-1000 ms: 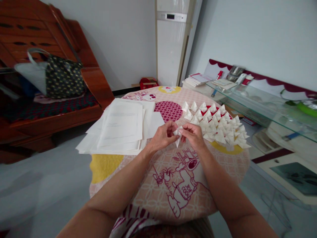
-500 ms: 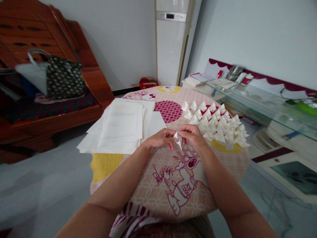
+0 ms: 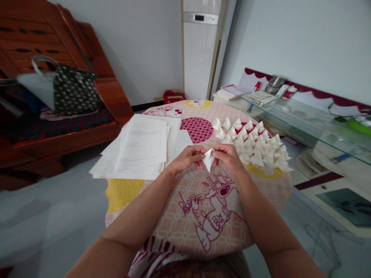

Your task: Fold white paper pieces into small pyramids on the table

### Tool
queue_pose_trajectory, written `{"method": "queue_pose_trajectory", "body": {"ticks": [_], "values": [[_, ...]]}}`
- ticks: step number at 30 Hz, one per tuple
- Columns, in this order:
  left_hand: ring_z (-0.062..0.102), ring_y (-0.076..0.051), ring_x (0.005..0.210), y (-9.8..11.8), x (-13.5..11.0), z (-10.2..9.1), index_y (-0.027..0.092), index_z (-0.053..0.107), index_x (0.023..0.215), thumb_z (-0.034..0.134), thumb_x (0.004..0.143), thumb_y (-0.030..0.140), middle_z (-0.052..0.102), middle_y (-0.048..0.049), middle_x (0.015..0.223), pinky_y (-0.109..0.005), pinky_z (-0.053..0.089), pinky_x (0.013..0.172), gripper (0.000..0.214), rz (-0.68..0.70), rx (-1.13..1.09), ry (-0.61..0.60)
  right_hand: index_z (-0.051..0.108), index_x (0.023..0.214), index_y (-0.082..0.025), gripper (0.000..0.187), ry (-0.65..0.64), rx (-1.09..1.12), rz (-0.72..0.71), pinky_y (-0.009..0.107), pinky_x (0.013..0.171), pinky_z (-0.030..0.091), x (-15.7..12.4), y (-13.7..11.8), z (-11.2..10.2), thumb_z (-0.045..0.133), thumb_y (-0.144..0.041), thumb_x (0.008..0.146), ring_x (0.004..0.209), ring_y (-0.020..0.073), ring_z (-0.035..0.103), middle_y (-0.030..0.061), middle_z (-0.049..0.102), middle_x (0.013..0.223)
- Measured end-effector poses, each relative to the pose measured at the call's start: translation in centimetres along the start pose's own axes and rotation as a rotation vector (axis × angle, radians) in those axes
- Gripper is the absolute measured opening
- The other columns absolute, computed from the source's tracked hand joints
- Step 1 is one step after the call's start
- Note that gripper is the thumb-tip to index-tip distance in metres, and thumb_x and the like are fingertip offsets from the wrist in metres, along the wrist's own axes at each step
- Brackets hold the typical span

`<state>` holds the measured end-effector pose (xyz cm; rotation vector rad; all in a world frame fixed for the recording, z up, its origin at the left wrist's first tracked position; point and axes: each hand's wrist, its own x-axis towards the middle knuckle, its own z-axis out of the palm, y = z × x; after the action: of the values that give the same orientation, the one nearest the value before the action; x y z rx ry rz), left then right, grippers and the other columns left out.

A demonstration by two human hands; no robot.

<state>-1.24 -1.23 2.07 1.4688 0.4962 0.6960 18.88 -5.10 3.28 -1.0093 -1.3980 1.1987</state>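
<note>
A small folded piece of white paper [image 3: 208, 160] with a pointed lower end is pinched between my two hands over the table. My left hand [image 3: 191, 157] grips its left side between thumb and fingers. On the other side, my right hand [image 3: 227, 156] pinches the right edge. Just beyond my right hand stand rows of folded white paper pieces [image 3: 256, 144], pointed and close together. To the left of my left hand lies a stack of white paper sheets [image 3: 142, 143], the top one with faint printed lines.
The round table wears a pink patterned cloth [image 3: 199, 216]. A glass shelf [image 3: 313, 123] with small items runs along the right. A wooden bench [image 3: 113, 96] holding a dark patterned bag [image 3: 75, 89] stands at the left. An air conditioner [image 3: 199, 58] stands at the back.
The folded paper has turned in my fingers and shows a wider face. My right hand has shifted slightly, its fingers now on the paper's upper right edge.
</note>
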Motion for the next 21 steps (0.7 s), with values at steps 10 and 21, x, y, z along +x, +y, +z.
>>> {"method": "queue_pose_trajectory", "body": {"ticks": [10,21], "values": [[0.044,-0.006,0.055,0.2,0.2,2.0,0.018,0.053,0.090,0.073,0.079,0.029,0.052,0.0065,0.070,-0.019,0.033,0.052,0.026,0.216,0.476,0.359,0.061,0.064,-0.020,0.023,0.080,-0.051,-0.017,0.020,0.039,0.043,0.3,0.8,0.7,0.073,-0.035,0.075,0.041,0.0099,0.054,-0.0044,0.059,0.050],[0.043,-0.008,0.052,0.4,-0.1,1.8,0.015,0.057,0.072,0.060,0.086,0.031,0.054,0.0038,0.059,-0.021,0.031,0.052,0.021,0.232,0.583,0.342,0.063,0.067,-0.020,0.019,0.130,-0.090,0.004,0.021,0.038,0.042,0.3,1.1,1.0,0.072,-0.035,0.073,0.040,0.0116,0.054,-0.0036,0.059,0.051]]}}
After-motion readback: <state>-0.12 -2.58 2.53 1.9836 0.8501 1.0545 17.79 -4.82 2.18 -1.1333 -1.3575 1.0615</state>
